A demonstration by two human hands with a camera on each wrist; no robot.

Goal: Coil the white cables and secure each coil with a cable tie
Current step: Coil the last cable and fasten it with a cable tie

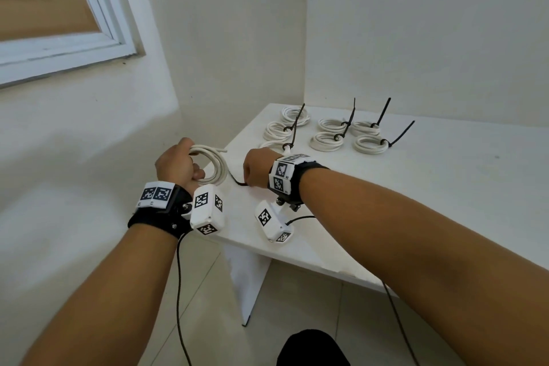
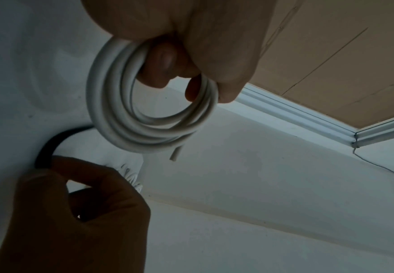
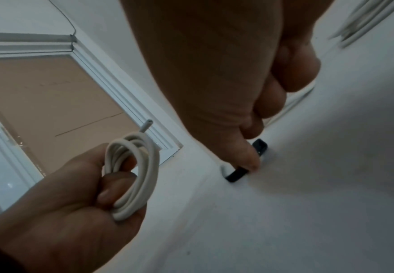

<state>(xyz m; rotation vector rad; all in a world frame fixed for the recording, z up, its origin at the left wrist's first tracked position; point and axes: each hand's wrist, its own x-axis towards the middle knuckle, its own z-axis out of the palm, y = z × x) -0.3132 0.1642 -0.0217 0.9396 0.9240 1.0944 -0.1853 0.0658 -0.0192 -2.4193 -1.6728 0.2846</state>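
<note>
My left hand grips a coiled white cable just above the left corner of the white table; its fingers curl through the loops, and one cut end sticks out. The same coil stands on edge in the right wrist view. My right hand presses down on the table and pinches a black cable tie that lies bent on the surface. The tie's black strip shows under the thumb, and its curve shows in the left wrist view.
Several coiled white cables, each bound with a black tie, lie in rows at the table's far side. Walls close in at the left and behind. A window frame is at upper left. Black wires hang from both wristbands.
</note>
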